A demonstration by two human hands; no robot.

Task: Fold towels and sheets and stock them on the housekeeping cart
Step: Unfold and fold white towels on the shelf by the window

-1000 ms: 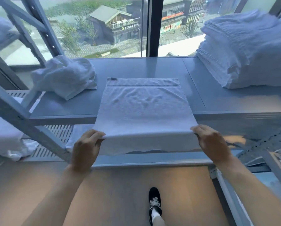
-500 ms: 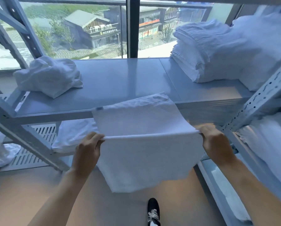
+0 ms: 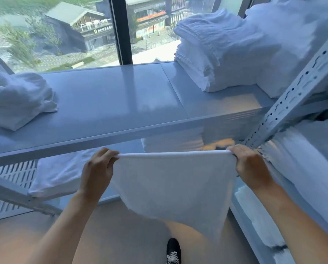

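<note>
A white towel (image 3: 174, 185) hangs in the air in front of the grey metal shelf (image 3: 121, 103), folded over along its top edge. My left hand (image 3: 97, 168) pinches the towel's upper left corner and my right hand (image 3: 251, 164) pinches the upper right corner, stretching the edge flat between them. The towel's lower part drapes down towards the floor, below the shelf's front edge. A stack of folded white linen (image 3: 222, 48) sits at the shelf's right end.
A crumpled white towel (image 3: 16, 98) lies at the shelf's left end. More white linen (image 3: 58, 174) rests on the lower shelf. A perforated upright post (image 3: 296, 80) stands at the right, with linen behind it. My shoe (image 3: 173, 250) is on the floor below.
The towel has been pulled off the shelf towards me and now hangs free from both hands. The view has shifted to the right.
</note>
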